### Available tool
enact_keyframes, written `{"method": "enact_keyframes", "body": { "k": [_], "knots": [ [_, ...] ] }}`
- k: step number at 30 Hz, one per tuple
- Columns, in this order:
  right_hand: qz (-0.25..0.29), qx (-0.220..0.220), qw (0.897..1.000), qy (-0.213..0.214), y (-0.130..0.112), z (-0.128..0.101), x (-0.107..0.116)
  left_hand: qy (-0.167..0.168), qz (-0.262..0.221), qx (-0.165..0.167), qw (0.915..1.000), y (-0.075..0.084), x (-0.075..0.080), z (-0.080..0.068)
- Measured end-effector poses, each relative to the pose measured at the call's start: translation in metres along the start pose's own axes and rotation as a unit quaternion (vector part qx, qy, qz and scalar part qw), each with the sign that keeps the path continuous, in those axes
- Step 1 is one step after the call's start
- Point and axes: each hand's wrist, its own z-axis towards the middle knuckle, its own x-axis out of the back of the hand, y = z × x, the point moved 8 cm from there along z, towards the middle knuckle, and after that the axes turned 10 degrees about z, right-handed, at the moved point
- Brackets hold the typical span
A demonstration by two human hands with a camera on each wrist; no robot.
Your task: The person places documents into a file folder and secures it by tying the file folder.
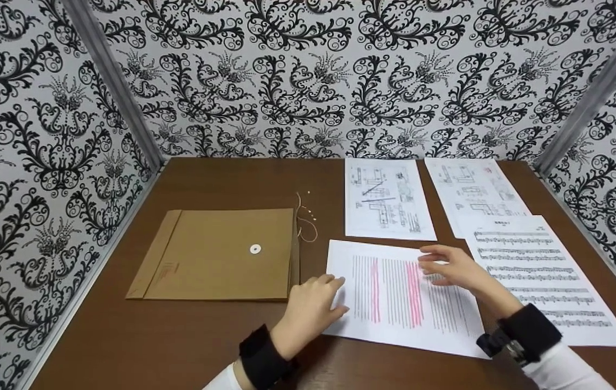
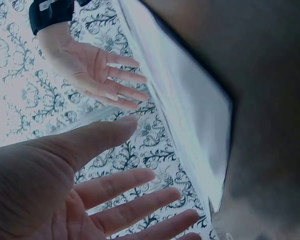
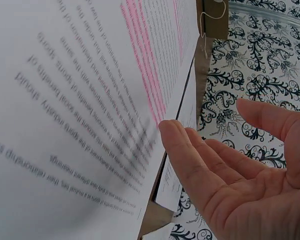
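Note:
A printed text sheet [image 1: 394, 303] with pink highlighted lines lies on the brown table [image 1: 177, 336], near the front. My left hand [image 1: 318, 303] is at the sheet's left edge, fingers straight and spread, as the left wrist view shows [image 2: 115, 200]. Over the sheet's upper right part, my right hand [image 1: 446, 265] hovers flat; its fingers are straight and hold nothing [image 3: 225, 170]. A brown string-tie envelope [image 1: 221, 254] lies flat to the left, its string [image 1: 305, 219] loose beside it.
Two sheets with technical drawings [image 1: 386, 197] [image 1: 473, 189] lie at the back right. A sheet of music [image 1: 540, 276] lies right of the text sheet. Patterned walls [image 1: 42, 162] enclose the table on three sides.

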Motion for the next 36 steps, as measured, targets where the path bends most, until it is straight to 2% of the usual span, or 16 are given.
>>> {"method": "enact_keyframes", "body": {
  "k": [10, 17, 25, 36],
  "knots": [
    [-0.033, -0.023, 0.999, 0.022, 0.017, -0.02, 0.029, -0.028, 0.007, -0.031, 0.9991, 0.008, -0.015, -0.005],
    [-0.052, -0.035, 0.998, 0.026, 0.028, -0.025, 0.039, -0.053, 0.022, -0.039, 0.9976, 0.008, -0.023, -0.006],
    [-0.063, -0.04, 0.996, 0.04, 0.03, -0.032, 0.045, -0.083, 0.023, -0.037, 0.9956, 0.006, -0.028, -0.006],
    [-0.079, -0.049, 0.994, 0.055, 0.039, -0.037, 0.057, -0.1, 0.022, -0.036, 0.994, 0.006, -0.03, -0.007]
  ]
}}
